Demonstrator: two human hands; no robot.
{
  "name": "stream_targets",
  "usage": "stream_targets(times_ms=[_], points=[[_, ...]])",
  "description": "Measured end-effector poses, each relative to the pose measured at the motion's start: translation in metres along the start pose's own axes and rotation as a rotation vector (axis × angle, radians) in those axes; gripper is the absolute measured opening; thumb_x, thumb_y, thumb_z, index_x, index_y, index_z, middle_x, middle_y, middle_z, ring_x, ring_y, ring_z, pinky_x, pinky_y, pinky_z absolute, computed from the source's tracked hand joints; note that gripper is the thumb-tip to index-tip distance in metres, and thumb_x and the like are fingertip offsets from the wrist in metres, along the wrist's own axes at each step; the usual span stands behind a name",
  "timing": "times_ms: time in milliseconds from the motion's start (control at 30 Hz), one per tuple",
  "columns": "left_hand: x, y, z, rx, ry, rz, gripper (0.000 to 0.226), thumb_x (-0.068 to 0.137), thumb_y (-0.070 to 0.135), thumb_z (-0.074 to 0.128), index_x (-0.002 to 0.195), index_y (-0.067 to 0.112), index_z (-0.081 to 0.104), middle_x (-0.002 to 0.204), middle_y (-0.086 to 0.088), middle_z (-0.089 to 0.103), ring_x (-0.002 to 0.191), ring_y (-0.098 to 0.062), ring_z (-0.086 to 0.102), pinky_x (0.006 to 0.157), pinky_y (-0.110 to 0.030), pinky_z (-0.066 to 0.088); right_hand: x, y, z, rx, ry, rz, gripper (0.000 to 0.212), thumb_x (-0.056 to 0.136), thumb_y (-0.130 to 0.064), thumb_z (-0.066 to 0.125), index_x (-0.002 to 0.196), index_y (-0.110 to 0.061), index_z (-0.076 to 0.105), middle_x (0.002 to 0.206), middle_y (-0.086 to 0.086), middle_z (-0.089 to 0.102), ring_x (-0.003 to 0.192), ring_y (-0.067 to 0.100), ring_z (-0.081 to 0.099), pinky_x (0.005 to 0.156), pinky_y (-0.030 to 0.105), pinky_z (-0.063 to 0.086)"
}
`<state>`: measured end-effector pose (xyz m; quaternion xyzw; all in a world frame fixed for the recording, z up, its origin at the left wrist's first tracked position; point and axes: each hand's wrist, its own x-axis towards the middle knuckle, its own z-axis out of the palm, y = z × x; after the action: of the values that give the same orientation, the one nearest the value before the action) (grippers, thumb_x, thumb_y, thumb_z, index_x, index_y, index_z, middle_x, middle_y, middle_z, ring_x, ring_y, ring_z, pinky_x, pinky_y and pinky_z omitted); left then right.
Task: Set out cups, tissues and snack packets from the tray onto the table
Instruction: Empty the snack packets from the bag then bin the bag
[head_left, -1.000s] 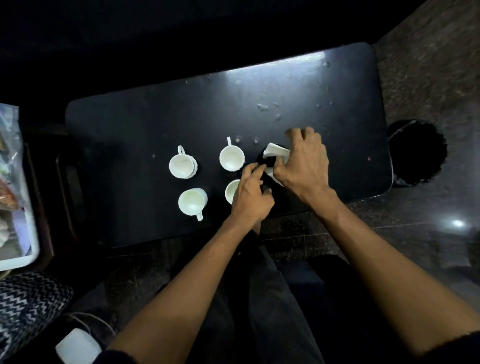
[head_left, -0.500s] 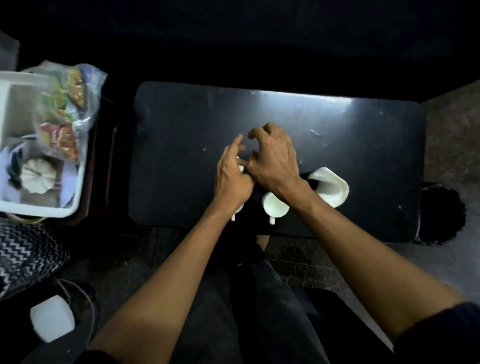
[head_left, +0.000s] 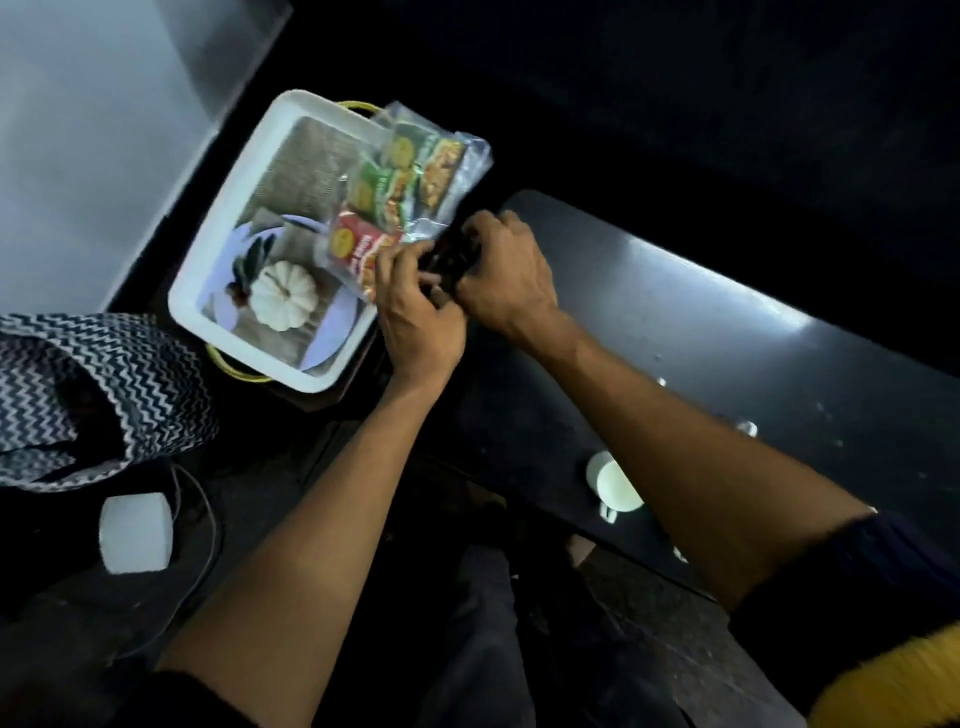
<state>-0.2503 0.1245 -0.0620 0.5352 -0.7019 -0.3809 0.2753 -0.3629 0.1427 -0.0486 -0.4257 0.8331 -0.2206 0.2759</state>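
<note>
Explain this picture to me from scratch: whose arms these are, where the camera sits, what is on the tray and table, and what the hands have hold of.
There is no machine here. A person wears a wide-angle camera on the head, looking down, so the two bare arms are that person's own.

The white rectangular tray sits to the left of the black table. Its floor carries a printed picture of a pale pumpkin. On the tray lies a clear plastic bag of colourful snack packets, partly overhanging the rim.

The left hand and right hand meet at the bag's near edge, fingers curled. They seem to be gripping it, though the exact hold is dark and blurred.

On the table, one white cup shows beside the right forearm.
</note>
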Motion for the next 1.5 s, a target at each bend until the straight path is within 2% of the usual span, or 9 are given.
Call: stream_targets(times_ms=[133,267,500,633,733,833,1000,1100,1500], points=[[0.042,-0.025,-0.022,0.056,0.140,-0.058,0.044,0.069,-0.008,0.047,0.109,-0.001,0.064,0.119,-0.022,0.056,0.098,-0.023,0.057,0.091,-0.009,0.043,0.036,-0.028,0.026,0.037,0.048,0.054,0.068,0.075,-0.049,0.069,0.130,-0.013,0.049,0.123,0.012,0.048,0.116,0.033,0.048,0.085,0.043,0.050],[0.072,-0.045,-0.029,0.134,0.019,-0.209,0.057,0.072,0.003,0.059,0.129,0.006,0.060,0.135,-0.014,0.052,0.129,-0.032,0.050,0.109,-0.043,0.042,0.065,-0.034,0.042,0.164,0.081,0.275,0.078,0.072,-0.044,0.069,0.134,-0.008,0.038,0.130,0.017,0.043,0.120,0.037,0.044,0.093,0.043,0.047],[0.084,-0.065,-0.030,0.287,-0.110,-0.130,0.067,0.069,0.023,0.065,0.135,0.016,0.059,0.141,-0.006,0.049,0.134,-0.028,0.044,0.112,-0.047,0.038,0.088,-0.033,0.060,0.567,0.207,0.489,0.061,0.071,-0.030,0.078,0.107,-0.012,0.033,0.091,0.001,0.052,0.077,0.016,0.057,0.055,0.024,0.041],[0.083,-0.066,-0.030,0.290,-0.136,-0.108,0.062,0.070,0.022,0.072,0.132,0.018,0.061,0.142,-0.003,0.047,0.136,-0.026,0.042,0.112,-0.046,0.038,0.096,-0.031,0.066,0.887,0.169,0.771,0.069,0.066,-0.030,0.084,0.114,-0.003,0.042,0.104,0.012,0.061,0.083,0.025,0.065,0.070,0.037,0.060],[0.083,-0.063,-0.034,0.233,-0.124,-0.116,0.060,0.071,0.013,0.075,0.129,0.014,0.063,0.140,-0.006,0.047,0.134,-0.025,0.043,0.112,-0.044,0.040,0.094,-0.026,0.068,0.931,0.153,0.740,0.025,0.070,-0.014,0.082,0.078,-0.009,0.058,0.081,0.011,0.069,0.066,0.022,0.064,0.063,0.040,0.060],[0.077,-0.053,-0.039,0.148,-0.112,-0.091,0.065,0.071,0.012,0.074,0.134,0.007,0.058,0.139,-0.013,0.050,0.132,-0.029,0.046,0.111,-0.047,0.039,0.083,-0.029,0.062,1.000,0.197,0.662,0.035,0.073,-0.008,0.081,0.063,-0.015,0.048,0.061,0.006,0.059,0.052,0.017,0.054,0.054,0.030,0.049],[0.036,-0.033,-0.039,0.174,-0.162,0.178,0.086,0.080,0.052,0.066,0.145,-0.002,0.045,0.148,-0.020,0.047,0.140,-0.035,0.043,0.114,-0.053,0.035,0.043,-0.037,0.028,1.342,0.208,0.561,0.021,0.071,-0.002,0.079,0.088,-0.004,0.068,0.074,0.014,0.066,0.057,0.020,0.059,0.053,0.029,0.049],[0.002,-0.024,-0.020,0.158,-0.053,0.291,0.071,0.085,0.033,0.072,0.140,-0.006,0.050,0.143,-0.020,0.054,0.136,-0.034,0.050,0.113,-0.048,0.040,0.011,-0.029,0.009,1.412,0.195,0.597,0.024,0.069,-0.009,0.082,0.091,-0.007,0.071,0.075,0.016,0.065,0.062,0.024,0.057,0.057,0.032,0.050],[-0.072,-0.015,0.039,-0.073,-0.194,-0.363,0.027,0.091,0.001,0.063,0.115,0.003,0.074,0.109,-0.013,0.077,0.104,-0.027,0.071,0.096,-0.036,0.055,-0.070,0.101,0.020,0.876,0.085,0.831,0.021,0.080,-0.025,0.068,0.066,-0.021,0.053,0.064,-0.004,0.047,0.059,0.011,0.043,0.059,0.029,0.037]])
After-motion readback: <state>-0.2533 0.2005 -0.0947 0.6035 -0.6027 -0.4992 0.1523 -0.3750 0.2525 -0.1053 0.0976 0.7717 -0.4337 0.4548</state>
